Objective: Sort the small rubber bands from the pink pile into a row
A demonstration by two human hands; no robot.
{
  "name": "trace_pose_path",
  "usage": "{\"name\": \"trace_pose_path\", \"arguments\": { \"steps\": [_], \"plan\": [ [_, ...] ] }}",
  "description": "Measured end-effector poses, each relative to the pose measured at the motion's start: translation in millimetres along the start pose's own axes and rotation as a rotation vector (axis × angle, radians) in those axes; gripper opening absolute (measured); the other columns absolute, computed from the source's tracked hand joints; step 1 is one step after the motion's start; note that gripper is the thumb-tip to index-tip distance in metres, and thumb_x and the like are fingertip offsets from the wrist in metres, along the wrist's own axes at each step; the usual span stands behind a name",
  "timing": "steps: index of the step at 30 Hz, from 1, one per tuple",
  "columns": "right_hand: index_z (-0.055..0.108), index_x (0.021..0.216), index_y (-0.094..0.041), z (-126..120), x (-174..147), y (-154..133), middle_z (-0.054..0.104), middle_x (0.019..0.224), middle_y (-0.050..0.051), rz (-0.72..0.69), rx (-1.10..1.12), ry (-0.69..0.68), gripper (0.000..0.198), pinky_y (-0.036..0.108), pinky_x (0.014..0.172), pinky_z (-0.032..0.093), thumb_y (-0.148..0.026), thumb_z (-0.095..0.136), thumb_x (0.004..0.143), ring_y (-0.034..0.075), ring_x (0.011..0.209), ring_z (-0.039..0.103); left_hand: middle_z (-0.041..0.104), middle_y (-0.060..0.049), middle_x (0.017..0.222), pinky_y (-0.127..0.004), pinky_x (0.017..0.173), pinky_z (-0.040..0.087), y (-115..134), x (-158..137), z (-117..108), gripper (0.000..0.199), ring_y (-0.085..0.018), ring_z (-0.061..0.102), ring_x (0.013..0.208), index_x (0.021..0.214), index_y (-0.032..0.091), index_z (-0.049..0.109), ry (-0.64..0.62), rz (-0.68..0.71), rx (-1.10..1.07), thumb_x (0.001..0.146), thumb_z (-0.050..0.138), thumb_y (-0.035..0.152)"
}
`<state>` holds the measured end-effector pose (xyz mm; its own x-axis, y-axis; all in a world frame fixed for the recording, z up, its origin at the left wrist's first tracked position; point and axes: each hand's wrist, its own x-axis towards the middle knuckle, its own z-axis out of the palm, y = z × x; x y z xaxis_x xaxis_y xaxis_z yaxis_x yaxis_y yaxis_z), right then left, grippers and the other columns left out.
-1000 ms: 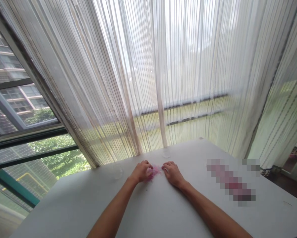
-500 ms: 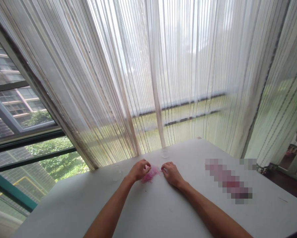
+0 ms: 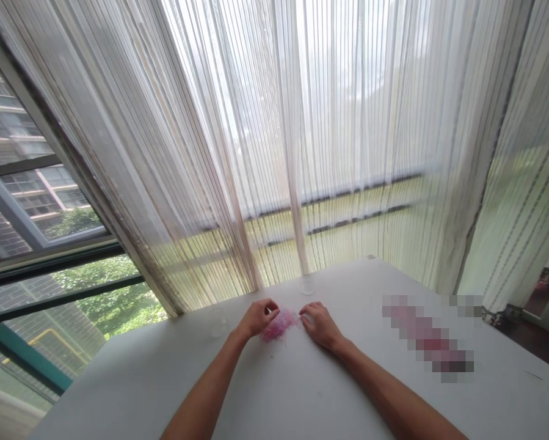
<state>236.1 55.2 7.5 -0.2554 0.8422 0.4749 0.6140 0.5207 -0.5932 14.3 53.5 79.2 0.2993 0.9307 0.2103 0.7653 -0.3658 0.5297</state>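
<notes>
A small loose heap of pink and purple bits point(image 3: 276, 329) lies on the white table point(image 3: 274, 397). At its left edge is my left hand point(image 3: 259, 318), fingers curled and thumb drawn in near the fingertips. My right hand point(image 3: 320, 324) rests just right of the heap, its fingers bent down and pressed close together by a few scattered pink pieces. Whether either hand pinches a piece is too small to make out. A clear round dish point(image 3: 307, 285) stands behind the heap, and another clear, round item point(image 3: 218, 322) is left of my left hand.
On the right of the table lies a long pinkish thing point(image 3: 423, 333), blurred into blocks. Sheer striped curtains point(image 3: 338, 134) hang along the far table edge. An uncovered window point(image 3: 40, 201) is at the left. A thin dark strand point(image 3: 533, 374) lies near the right edge.
The view has shifted slightly, so the table items appear a little further right and lower. Both hands keep nearly the same place and pose beside the heap.
</notes>
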Motion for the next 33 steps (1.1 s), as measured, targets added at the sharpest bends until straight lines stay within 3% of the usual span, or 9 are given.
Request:
{"name": "trace_pose_path", "arguments": {
  "steps": [10,13,16,21,27,33],
  "plan": [
    [0.069,0.093,-0.019,-4,-4,-11,0.070,0.092,0.008,-0.105,0.260,0.126,0.015,0.037,0.083,0.051,-0.028,0.058,0.088,0.022,0.091,0.062,0.074,-0.010,0.081,-0.027,0.061,0.053,4,-4,1,0.038,-0.017,0.066,0.067,0.086,0.011,0.069,0.026,-0.055,-0.356,0.079,0.063,0.048],
    [0.066,0.103,-0.020,-5,-8,-22,0.070,0.094,0.007,-0.125,0.355,0.122,0.020,0.032,0.076,0.053,-0.031,0.062,0.087,0.019,0.088,0.064,0.073,-0.009,0.077,-0.027,0.060,0.053,12,-11,10,0.040,-0.018,0.067,0.067,0.082,0.012,0.068,0.051,-0.084,-0.545,0.071,0.073,0.050],
    [0.064,0.108,-0.021,-6,-12,-31,0.070,0.094,0.006,-0.190,0.360,0.130,0.025,0.033,0.079,0.052,-0.029,0.067,0.084,0.019,0.089,0.064,0.073,-0.008,0.079,-0.026,0.059,0.053,19,-22,22,0.042,-0.017,0.067,0.066,0.083,0.013,0.067,0.097,-0.087,-0.635,0.071,0.073,0.053],
    [0.068,0.095,-0.022,-3,-16,-40,0.069,0.086,0.004,-0.252,0.326,0.131,0.010,0.031,0.078,0.051,-0.024,0.066,0.085,0.018,0.084,0.063,0.072,-0.007,0.075,-0.026,0.057,0.052,24,-39,38,0.043,-0.014,0.064,0.058,0.084,0.013,0.064,0.146,-0.119,-0.721,0.073,0.071,0.054],
    [0.069,0.085,-0.021,-1,-16,-40,0.068,0.080,0.003,-0.252,0.329,0.129,0.005,0.029,0.074,0.051,-0.019,0.064,0.085,0.017,0.078,0.062,0.072,-0.008,0.085,-0.026,0.059,0.050,24,-55,32,0.039,-0.017,0.065,0.066,0.092,0.013,0.067,0.103,-0.102,-0.524,0.081,0.062,0.051],
    [0.069,0.081,-0.019,-2,-13,-21,0.068,0.078,0.004,-0.149,0.283,0.083,0.007,0.029,0.071,0.051,-0.017,0.063,0.083,0.017,0.074,0.062,0.071,-0.003,0.092,-0.025,0.069,0.045,18,-79,18,0.013,-0.016,0.065,0.076,0.093,0.020,0.067,0.058,-0.143,0.218,0.086,0.057,0.025]
  ]
}}
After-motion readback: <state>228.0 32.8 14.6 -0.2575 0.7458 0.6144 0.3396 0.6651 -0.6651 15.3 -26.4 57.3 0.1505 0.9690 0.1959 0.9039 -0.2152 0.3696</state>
